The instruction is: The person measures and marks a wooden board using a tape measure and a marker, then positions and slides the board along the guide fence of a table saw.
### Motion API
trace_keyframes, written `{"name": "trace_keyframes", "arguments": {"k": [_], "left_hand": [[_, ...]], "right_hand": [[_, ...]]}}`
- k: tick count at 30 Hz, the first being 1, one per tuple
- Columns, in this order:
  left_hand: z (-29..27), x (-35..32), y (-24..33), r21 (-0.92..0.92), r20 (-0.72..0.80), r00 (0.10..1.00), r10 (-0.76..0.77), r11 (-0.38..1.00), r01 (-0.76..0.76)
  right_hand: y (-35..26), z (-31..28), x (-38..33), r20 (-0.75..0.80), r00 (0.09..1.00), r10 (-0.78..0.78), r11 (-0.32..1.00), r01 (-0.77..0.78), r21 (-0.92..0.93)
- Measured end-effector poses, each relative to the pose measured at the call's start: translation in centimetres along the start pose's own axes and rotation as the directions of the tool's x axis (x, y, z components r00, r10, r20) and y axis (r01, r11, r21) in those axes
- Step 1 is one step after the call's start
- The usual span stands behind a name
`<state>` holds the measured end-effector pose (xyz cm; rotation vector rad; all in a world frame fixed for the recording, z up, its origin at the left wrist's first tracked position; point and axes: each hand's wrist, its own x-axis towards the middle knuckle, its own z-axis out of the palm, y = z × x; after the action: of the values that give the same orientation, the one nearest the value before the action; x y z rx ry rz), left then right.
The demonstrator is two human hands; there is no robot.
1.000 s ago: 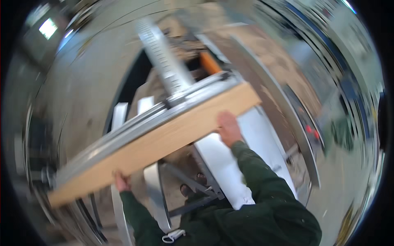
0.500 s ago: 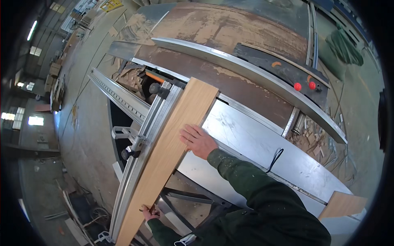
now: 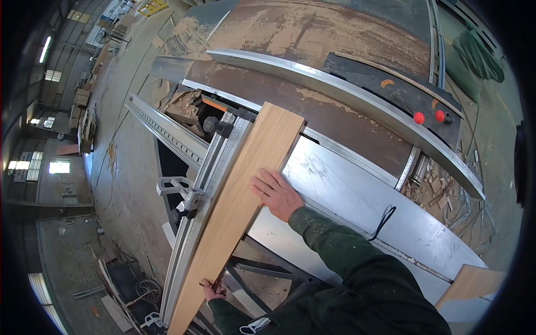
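One long wooden board (image 3: 240, 212) is counted on the saw surface (image 3: 357, 195), with two hands on it, left hand (image 3: 214, 290) and right hand (image 3: 276, 194). Two red buttons (image 3: 427, 117) are seen, one metal fence rail (image 3: 167, 129), and one smaller board piece (image 3: 472, 285) at the lower right

Red buttons (image 3: 427, 117), perhaps offcuts (image 3: 441, 195).

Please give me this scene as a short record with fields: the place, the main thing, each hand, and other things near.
place: workshop, at a sliding table saw
main thing: long light wooden board, lying along the metal fence rail
left hand: grips the near end of the board
right hand: flat on the board's right edge
nearby: two red buttons; wood offcuts; second board piece
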<state>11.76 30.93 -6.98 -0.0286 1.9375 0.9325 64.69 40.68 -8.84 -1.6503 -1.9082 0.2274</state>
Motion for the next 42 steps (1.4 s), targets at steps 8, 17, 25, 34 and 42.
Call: {"name": "trace_keyframes", "arguments": {"k": [8, 17, 25, 34, 42], "left_hand": [[0.0, -1.1, 0.2, 0.085, 0.084, 0.996, -0.023, 0.996, 0.016], [0.9, -2.1, 0.2, 0.092, 0.124, 0.992, 0.018, 0.995, -0.029], [1.4, -2.5, 0.4, 0.089, 0.104, 0.995, -0.012, 0.996, 0.002], [1.0, -2.0, -0.4, 0.06, 0.117, 0.993, -0.001, 0.998, -0.007], [0.1, -0.4, -0.8, 0.06, 0.039, 0.996, 0.075, 0.995, -0.077]], "right_hand": [[-0.2, -0.4, 0.1, -0.028, 0.999, 0.022, 1.0, -0.022, 0.006], [-0.1, -0.3, 0.0, -0.058, 0.997, 0.057, 0.998, -0.056, 0.033], [0.0, -0.3, 0.0, -0.046, 0.997, 0.064, 0.997, -0.062, 0.047], [0.1, -0.1, 0.0, -0.064, 0.996, 0.062, 0.996, -0.057, 0.07], [-0.4, 0.4, 0.5, -0.113, 0.993, 0.029, 0.997, -0.021, 0.069]]}}
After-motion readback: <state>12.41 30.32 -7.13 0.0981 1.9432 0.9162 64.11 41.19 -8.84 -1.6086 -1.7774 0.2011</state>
